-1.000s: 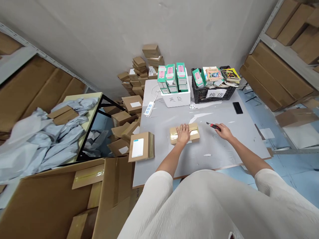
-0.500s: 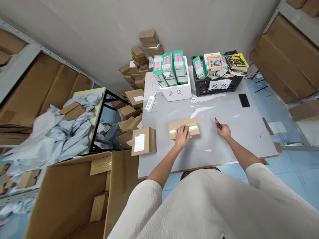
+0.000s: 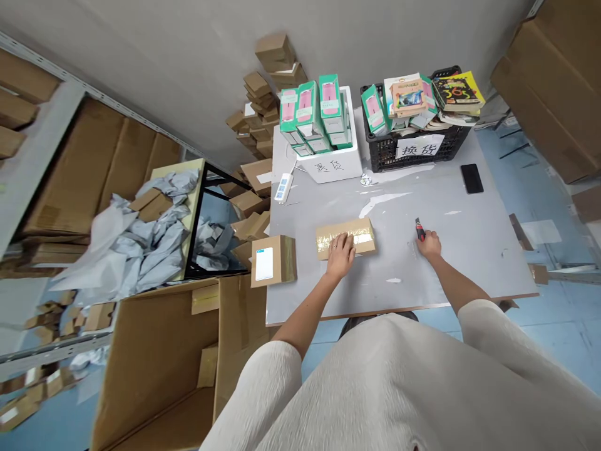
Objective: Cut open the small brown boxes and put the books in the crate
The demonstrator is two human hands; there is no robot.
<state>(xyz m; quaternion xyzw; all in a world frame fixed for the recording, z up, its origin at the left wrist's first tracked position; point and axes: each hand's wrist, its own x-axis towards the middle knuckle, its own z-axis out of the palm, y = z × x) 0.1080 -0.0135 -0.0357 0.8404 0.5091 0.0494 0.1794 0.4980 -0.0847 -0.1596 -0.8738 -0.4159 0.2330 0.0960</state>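
A small cardboard box (image 3: 325, 240) sealed with shiny clear tape lies on the grey table (image 3: 305, 294). My left hand (image 3: 341, 252) is on it, fingers over the top and thumb by the near side. To the right, my right hand (image 3: 429, 243) is closed around a red and black box cutter (image 3: 419, 230), low over the tabletop. The cutter's tip points away from me. A second cardboard box (image 3: 273, 260) with a white label stands at the table's left edge, apart from both hands.
A white bin (image 3: 331, 166) of green and pink boxes and a black crate (image 3: 382, 160) of books stand at the back. A phone (image 3: 472, 178) lies at right, a power strip (image 3: 283, 188) at left. Below left is a large open carton (image 3: 159, 351); grey parcels (image 3: 154, 250) lie beyond it.
The view has shifted slightly. My right hand has moved a little to the right with the box cutter, farther from the taped box. My left hand stays on that box.
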